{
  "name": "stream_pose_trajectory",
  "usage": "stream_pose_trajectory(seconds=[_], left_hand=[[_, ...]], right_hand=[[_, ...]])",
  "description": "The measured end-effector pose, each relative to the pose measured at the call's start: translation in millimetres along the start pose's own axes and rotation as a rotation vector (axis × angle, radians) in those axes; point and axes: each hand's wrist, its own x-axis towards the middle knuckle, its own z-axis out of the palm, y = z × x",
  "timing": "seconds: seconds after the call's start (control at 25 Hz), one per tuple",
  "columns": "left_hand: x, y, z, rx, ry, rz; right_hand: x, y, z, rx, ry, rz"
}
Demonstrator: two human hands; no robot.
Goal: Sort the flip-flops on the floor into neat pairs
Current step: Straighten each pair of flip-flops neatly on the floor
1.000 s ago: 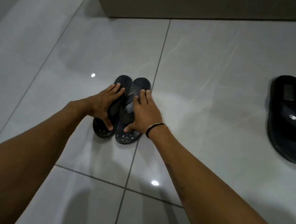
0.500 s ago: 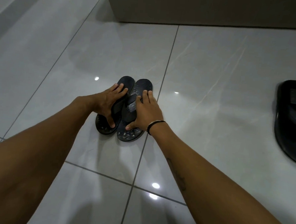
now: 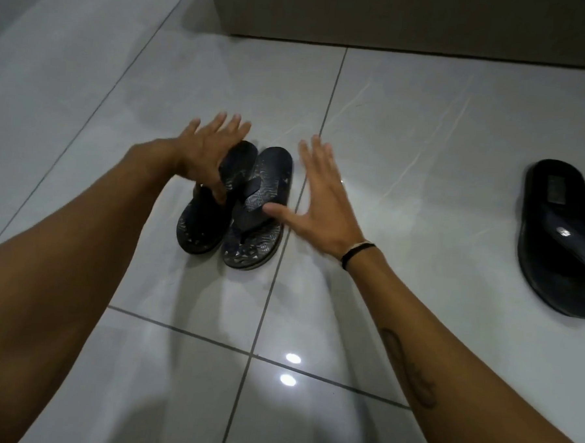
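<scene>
Two dark patterned flip-flops lie side by side on the grey floor tiles, touching along their inner edges: the left flip-flop (image 3: 202, 230) and the right flip-flop (image 3: 261, 199). My left hand (image 3: 206, 152) hovers over the upper part of the left one, fingers spread, holding nothing. My right hand (image 3: 323, 196) is just to the right of the pair, fingers spread, thumb over the right flip-flop's strap. A larger black flip-flop (image 3: 554, 238) lies alone at the far right, partly cut by the frame edge.
A beige cabinet base or wall (image 3: 396, 16) runs across the top. Glossy grey floor tiles (image 3: 424, 143) with dark grout lines spread between the pair and the black flip-flop.
Both hands have lifted off the patterned pair and opened, the right hand sliding off to the right. The pair stays together on the floor. The camera has shifted left.
</scene>
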Motion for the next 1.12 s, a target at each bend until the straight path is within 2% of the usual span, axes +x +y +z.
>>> stream_pose_trajectory(seconds=[0.12, 0.2, 0.28, 0.48, 0.6, 0.76, 0.88, 1.12], left_hand=[[25.2, 72.6, -17.7, -0.125, 0.19, 0.193], [43.0, 151.0, -6.0, -0.203, 0.205, 0.319], [56.2, 227.1, 14.0, -0.253, 0.191, 0.371], [75.0, 357.2, 39.1, -0.308, 0.188, 0.506], [82.6, 415.7, 37.7, -0.368, 0.178, 0.526], [92.9, 479.3, 28.0, -0.421, 0.21, 0.528], [95.2, 500.4, 25.0, -0.344, 0.222, 0.494], [85.4, 524.0, 18.9, -0.305, 0.18, 0.528]], right_hand=[[-25.4, 56.4, -53.9, -0.15, 0.121, 0.079], [-45.4, 99.3, -96.9, -0.318, 0.094, 0.136], [-70.8, 137.3, -141.8, -0.434, 0.062, 0.191], [-139.5, 194.2, -233.2, -0.422, 0.14, 0.419], [-168.4, 216.7, -269.4, -0.404, 0.153, 0.508], [-189.5, 257.3, -319.2, -0.34, 0.005, 0.661], [-188.2, 280.7, -334.6, -0.388, -0.17, 0.712], [-198.8, 288.8, -337.3, -0.417, -0.212, 0.707]])
